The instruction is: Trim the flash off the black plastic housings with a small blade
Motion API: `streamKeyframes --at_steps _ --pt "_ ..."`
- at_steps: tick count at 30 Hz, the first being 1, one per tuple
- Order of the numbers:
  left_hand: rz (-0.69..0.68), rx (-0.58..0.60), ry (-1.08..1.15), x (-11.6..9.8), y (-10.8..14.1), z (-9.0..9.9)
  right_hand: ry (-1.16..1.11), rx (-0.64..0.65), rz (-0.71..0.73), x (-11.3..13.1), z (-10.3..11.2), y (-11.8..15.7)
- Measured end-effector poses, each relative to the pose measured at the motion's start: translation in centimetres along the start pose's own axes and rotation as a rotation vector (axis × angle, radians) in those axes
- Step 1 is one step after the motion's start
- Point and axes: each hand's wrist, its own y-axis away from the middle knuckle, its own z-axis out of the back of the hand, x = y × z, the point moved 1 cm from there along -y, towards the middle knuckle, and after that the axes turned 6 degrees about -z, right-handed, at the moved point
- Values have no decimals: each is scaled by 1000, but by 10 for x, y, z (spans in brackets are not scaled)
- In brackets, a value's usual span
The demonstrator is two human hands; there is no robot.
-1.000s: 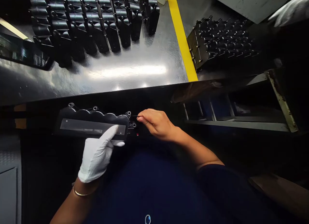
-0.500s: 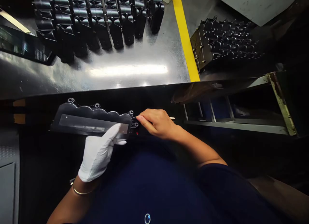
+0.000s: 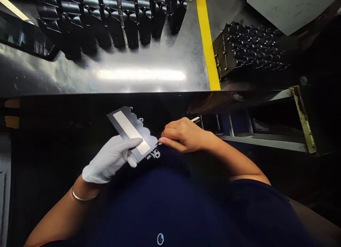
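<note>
A dark part with a scalloped edge, small ring lugs and a pale flat strip [image 3: 128, 128] is tilted, its lower end towards the right. My left hand [image 3: 109, 160], in a white glove, is closed on its lower left edge, with the thumb across the strip. My bare right hand [image 3: 183, 135] is closed round a thin tool, whose light-coloured end [image 3: 195, 119] shows behind the fist. The tool's tip is close to the part's right corner; whether it touches cannot be made out.
Rows of black parts [image 3: 130, 27] stand on the metal table [image 3: 133, 62]. Right of the yellow tape [image 3: 207, 44] is another stack of black parts [image 3: 247, 46]. A metal frame [image 3: 266, 142] stands below the table edge at right.
The part has turned from nearly level to a steep slant, its right end now lower. My right hand has moved slightly right, and the left wrist has shifted left and up.
</note>
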Motion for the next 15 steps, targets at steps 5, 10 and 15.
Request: streamKeyframes --at_steps 5,10,15 --pt "48 -28 -53 3 -3 1 32 18 -35 -1 -6 1" --pt "48 -80 -52 -1 -2 1 37 10 -39 -2 -8 2" --pt "48 -88 -66 -3 -1 -1 20 24 -44 -3 -5 1"
